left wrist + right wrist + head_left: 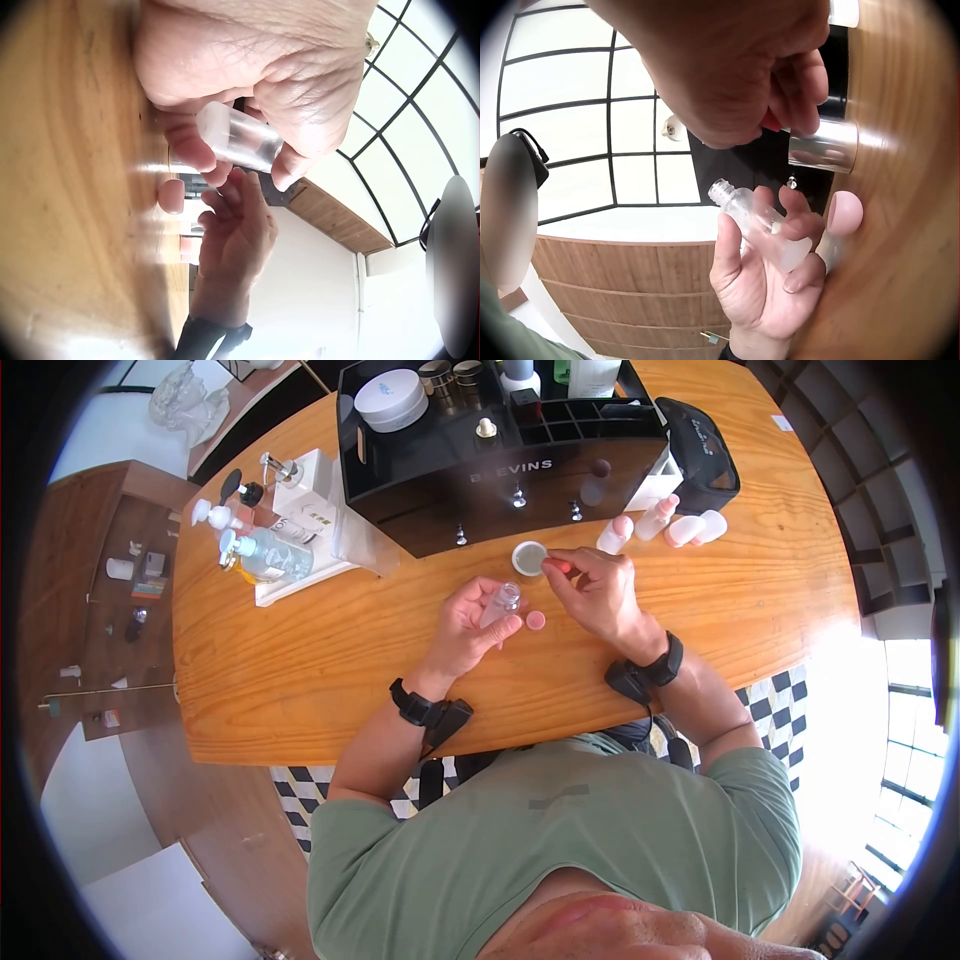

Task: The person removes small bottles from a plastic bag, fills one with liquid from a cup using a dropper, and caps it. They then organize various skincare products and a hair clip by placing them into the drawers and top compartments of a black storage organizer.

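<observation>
Gripped uncapped clear bottle (497, 607) with left hand (470, 632) mid-frame, pinched small red piece (564, 566) with right hand (604, 595), apparently fitting or removing parts, probably needing steady bottle next.

I count two hands (468, 630) (605, 595), one uncapped bottle (754, 229), one small red piece (564, 567), one loose pink cap (845, 213), one silver cylinder (823, 146), three drawer knobs (461, 536).

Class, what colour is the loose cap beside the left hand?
Pink; the cap shows best in the right wrist view.
</observation>
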Demonstrator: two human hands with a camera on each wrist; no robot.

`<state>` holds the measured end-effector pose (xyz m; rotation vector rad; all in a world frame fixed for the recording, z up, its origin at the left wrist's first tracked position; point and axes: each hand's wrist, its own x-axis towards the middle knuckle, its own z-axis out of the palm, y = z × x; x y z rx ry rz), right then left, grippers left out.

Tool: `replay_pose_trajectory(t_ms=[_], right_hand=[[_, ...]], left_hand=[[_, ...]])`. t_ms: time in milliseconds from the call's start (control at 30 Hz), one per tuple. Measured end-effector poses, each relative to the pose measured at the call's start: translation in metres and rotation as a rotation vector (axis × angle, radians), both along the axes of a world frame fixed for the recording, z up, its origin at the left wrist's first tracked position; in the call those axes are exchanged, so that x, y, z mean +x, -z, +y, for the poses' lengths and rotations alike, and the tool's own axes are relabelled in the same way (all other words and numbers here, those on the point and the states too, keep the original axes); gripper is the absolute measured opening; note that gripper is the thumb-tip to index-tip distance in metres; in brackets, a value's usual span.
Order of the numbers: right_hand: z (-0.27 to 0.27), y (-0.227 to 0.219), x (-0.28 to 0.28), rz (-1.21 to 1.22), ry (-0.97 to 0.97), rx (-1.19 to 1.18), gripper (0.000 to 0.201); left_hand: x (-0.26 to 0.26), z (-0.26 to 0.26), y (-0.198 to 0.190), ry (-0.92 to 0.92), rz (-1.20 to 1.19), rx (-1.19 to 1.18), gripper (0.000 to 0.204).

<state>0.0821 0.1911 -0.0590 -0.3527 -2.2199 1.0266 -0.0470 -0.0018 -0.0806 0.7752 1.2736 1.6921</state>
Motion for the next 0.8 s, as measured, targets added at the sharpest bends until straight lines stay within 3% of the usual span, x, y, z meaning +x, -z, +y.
replay_pose_trajectory(t_ms=[333,433,533,600,700,800], right_hand=[[0.004,0.004,-0.004,0.038,-0.004,-0.096,0.022],[0.012,-0.007,0.006,-0.128,0.057,-0.035,0.023],[0.010,-0.015,0.011,-0.238,-0.027,-0.013,0.022],[0.003,-0.019,0.011,-0.300,-0.172,0.183,0.024],[-0.004,-0.007,0.008,-0.462,-0.227,0.340,0.035],[-0.004,-0.010,0.010,-0.488,-0.358,0.333,0.032]], left_hand=[[0.000,0.001,0.005,-0.025,-0.006,0.039,0.034],[0.000,0.001,0.004,-0.041,-0.032,0.057,0.034],[-0.002,-0.001,0.008,-0.048,-0.033,0.109,0.033],[-0.002,-0.001,0.009,-0.066,-0.034,0.123,0.033],[-0.001,0.000,0.006,-0.086,-0.048,0.160,0.031],[-0.003,0.000,0.007,-0.074,-0.040,0.170,0.031]])
